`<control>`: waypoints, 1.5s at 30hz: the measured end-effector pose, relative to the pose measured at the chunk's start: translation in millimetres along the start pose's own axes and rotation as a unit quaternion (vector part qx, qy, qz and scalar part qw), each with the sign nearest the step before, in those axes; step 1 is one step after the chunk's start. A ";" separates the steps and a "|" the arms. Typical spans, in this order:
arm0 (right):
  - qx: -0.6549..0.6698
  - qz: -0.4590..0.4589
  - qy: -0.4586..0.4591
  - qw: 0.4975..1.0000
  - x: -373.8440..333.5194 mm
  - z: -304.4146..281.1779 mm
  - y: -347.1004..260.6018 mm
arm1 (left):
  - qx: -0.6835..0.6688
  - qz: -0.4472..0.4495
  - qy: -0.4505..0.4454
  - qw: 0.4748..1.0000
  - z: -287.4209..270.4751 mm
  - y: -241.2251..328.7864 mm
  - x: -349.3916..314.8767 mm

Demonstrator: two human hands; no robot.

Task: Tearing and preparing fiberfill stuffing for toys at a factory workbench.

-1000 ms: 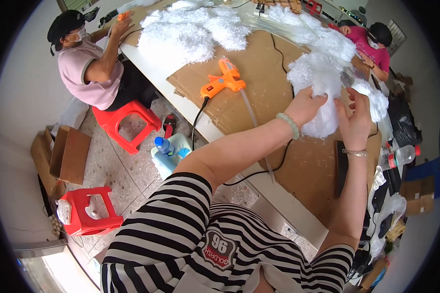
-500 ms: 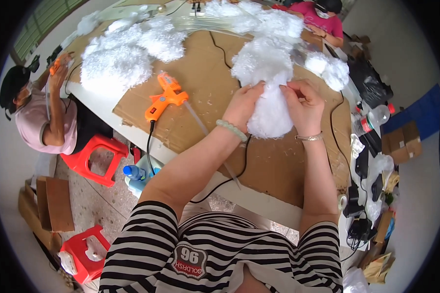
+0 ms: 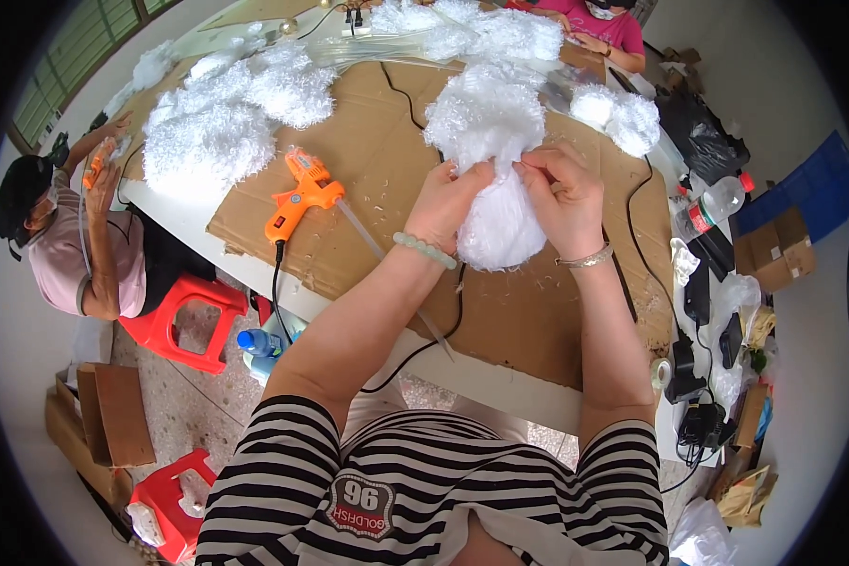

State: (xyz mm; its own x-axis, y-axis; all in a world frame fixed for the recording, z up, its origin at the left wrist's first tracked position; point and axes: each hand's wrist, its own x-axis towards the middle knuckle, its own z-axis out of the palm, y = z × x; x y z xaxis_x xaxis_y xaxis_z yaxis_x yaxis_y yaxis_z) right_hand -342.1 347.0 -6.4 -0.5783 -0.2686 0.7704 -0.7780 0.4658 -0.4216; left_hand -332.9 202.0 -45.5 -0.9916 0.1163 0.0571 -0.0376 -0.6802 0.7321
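Observation:
A white fluffy piece (image 3: 502, 224) with a shaggy upper end and a smoother, rounded lower end lies over the cardboard in front of me. My left hand (image 3: 451, 203) pinches its narrow middle from the left, thumb pressed on the fluff. From the right, my right hand (image 3: 566, 193) closes thumb and fingers on the same narrow part. What lies between the fingertips is mostly hidden. To the left of my hands, an orange hot glue gun (image 3: 304, 193) rests on its side, a long clear glue stick (image 3: 387, 266) coming out of its back.
White shaggy heaps (image 3: 208, 141) cover the table's far left, and another tuft (image 3: 623, 118) sits at the right. Dark cables cross the cardboard (image 3: 368, 123). A clear bottle (image 3: 712, 208) with a red cap stands right. Two co-workers sit at the far side and left; one holds an orange glue gun (image 3: 96, 165).
My view has shifted slightly, so the table's things sit a little further left. Both hands keep hold of the white piece, with only small finger movement. The left co-worker's far arm now reaches forward.

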 end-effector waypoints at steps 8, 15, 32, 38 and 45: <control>0.068 0.112 0.032 0.991 -3.5 2.1 3.3 | -0.009 0.022 0.047 0.999 3.7 2.5 -0.5; 0.110 0.139 0.029 0.984 -13.0 11.9 10.1 | -0.027 0.069 0.044 0.996 6.8 2.5 -5.2; 0.027 0.163 0.093 0.982 10.1 -29.6 2.8 | -0.065 0.151 0.233 0.959 -12.2 13.1 11.8; -0.138 0.014 0.064 0.988 17.4 -52.7 -4.7 | -0.066 0.188 0.324 0.925 -22.0 17.3 19.8; 0.069 0.072 0.202 0.974 47.3 -85.9 -45.2 | -0.056 0.159 0.376 0.911 -24.7 20.8 20.0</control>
State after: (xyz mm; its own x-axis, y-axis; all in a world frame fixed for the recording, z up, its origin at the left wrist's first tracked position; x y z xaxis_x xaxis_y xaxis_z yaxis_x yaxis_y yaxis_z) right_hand -313.2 385.7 90.2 -0.5617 0.1584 0.8120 -0.7372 0.3496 -0.5782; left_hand -356.6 172.4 -45.9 -0.7571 -0.6001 -0.2583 0.2962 -0.6677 0.6829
